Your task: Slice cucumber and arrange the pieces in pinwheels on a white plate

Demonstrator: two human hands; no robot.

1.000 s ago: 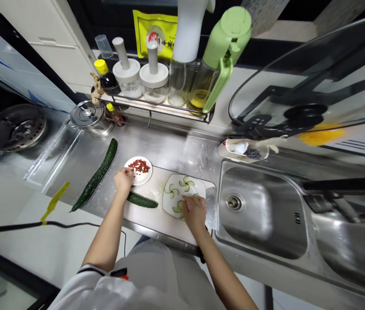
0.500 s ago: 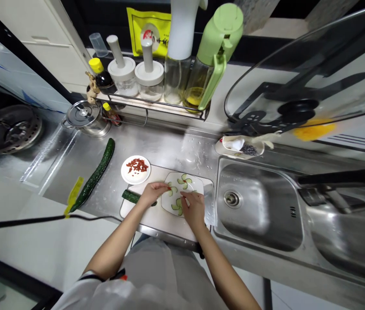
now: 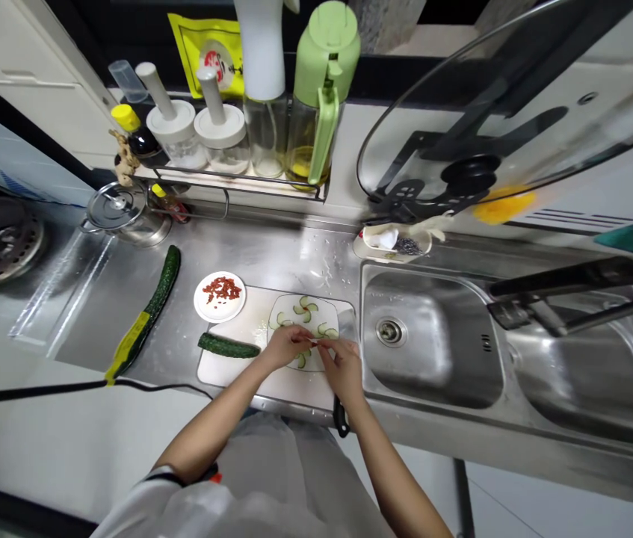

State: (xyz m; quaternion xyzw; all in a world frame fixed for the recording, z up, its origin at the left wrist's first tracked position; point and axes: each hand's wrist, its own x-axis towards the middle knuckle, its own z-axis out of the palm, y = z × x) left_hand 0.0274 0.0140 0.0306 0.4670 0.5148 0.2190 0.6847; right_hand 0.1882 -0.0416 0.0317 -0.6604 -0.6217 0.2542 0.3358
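My left hand (image 3: pixel 287 347) and my right hand (image 3: pixel 344 368) are closed in pinches, fingertips almost meeting over a white square plate (image 3: pixel 326 307). Between them shows a tiny red piece, seemingly a goji berry (image 3: pixel 314 343); its details are blurred. Thin cucumber slices (image 3: pixel 305 308) lie on the plate in pinwheel shapes, at least one with a red centre. My hands hide part of the plate. It rests on a pale cutting board (image 3: pixel 223 372), where a cut cucumber (image 3: pixel 229 345) lies left of my left hand. More red pieces (image 3: pixel 223 290) fill part of a small round white plate (image 3: pixel 202 308).
A whole cucumber (image 3: pixel 164 282) lies at left, a yellow strip (image 3: pixel 127 347) across its lower end. A black knife handle (image 3: pixel 341 418) juts past the board's front edge. The double sink (image 3: pixel 433 373) is right, a lidded pot (image 3: pixel 140 224) back left, and a condiment rack (image 3: pixel 238 181) behind.
My left hand has moved right and slightly down across the plate, bringing its fingertips up to those of my right hand. The camera view has shifted, uncovering more of the cut cucumber.
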